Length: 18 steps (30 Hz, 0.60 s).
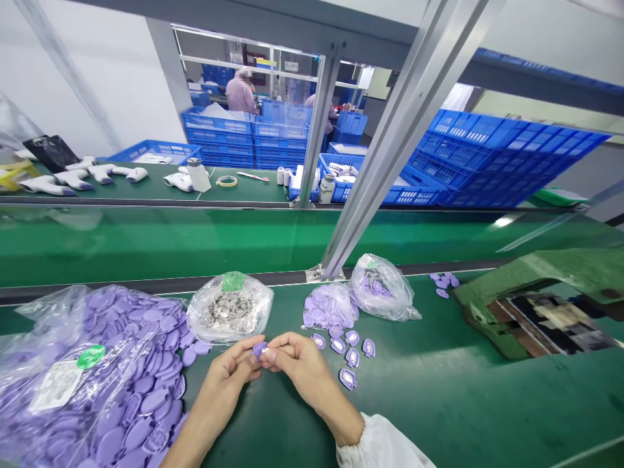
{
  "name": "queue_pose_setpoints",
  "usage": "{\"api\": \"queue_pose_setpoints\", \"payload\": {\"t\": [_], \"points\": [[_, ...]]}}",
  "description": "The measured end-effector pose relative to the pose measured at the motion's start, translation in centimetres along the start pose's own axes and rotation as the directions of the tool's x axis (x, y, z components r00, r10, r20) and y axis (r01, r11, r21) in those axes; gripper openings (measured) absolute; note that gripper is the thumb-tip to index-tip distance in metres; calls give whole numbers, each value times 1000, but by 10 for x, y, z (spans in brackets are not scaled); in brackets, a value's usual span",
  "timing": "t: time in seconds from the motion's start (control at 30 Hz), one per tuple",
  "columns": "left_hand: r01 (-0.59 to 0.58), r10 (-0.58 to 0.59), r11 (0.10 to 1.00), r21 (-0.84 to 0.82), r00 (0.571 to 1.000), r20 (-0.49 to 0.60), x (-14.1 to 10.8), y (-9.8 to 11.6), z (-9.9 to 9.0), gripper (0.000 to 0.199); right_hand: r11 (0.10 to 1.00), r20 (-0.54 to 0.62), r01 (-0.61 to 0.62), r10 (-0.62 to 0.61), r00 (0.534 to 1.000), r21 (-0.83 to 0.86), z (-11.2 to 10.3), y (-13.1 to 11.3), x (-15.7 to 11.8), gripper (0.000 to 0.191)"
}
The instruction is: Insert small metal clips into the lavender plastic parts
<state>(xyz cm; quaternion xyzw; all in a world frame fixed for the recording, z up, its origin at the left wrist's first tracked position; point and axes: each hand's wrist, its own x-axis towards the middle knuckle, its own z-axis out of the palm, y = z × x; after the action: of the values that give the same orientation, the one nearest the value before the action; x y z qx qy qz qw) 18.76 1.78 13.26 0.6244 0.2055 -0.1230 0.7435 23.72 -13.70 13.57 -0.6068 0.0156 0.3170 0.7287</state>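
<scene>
Between my hands, above the green table, is a small purple plastic piece (260, 350). My left hand (233, 372) grips it from the left with fingers and thumb. My right hand (296, 361) is closed at its right side, the fingertips on or against the piece; whatever lies between them is too small to name. To the right, several purple pieces with metal parts in them (351, 357) lie apart on the table. Behind my hands sits a clear bag of small metal parts (231, 309). A big heap of purple pieces (151, 400), partly bagged, spreads at the left.
Two bags of purple pieces (331, 305) (383, 286) stand behind the loose ones. A green metal press (507, 338) occupies the right. A metal post (375, 156) rises behind the bags. Beyond the conveyor (244, 244) are blue crates (221, 140), white housings (102, 172) and a person (240, 94).
</scene>
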Motion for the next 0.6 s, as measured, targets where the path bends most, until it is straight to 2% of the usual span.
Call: {"api": "queue_pose_setpoints", "payload": {"t": [0.17, 0.3, 0.6], "points": [[3, -3, 1000, 19, 1000, 3, 0, 0, -1, 60, 996, -61, -78, 76, 995, -30, 3, -2, 2, 52], [-27, 25, 999, 35, 998, 57, 1, -4, -1, 56, 994, -55, -84, 80, 995, -68, 6, -1, 1, 52], [-59, 60, 998, -10, 992, 108, 1, -6, -1, 51, 992, -121, -94, 83, 989, -84, 13, -1, 1, 46]]}}
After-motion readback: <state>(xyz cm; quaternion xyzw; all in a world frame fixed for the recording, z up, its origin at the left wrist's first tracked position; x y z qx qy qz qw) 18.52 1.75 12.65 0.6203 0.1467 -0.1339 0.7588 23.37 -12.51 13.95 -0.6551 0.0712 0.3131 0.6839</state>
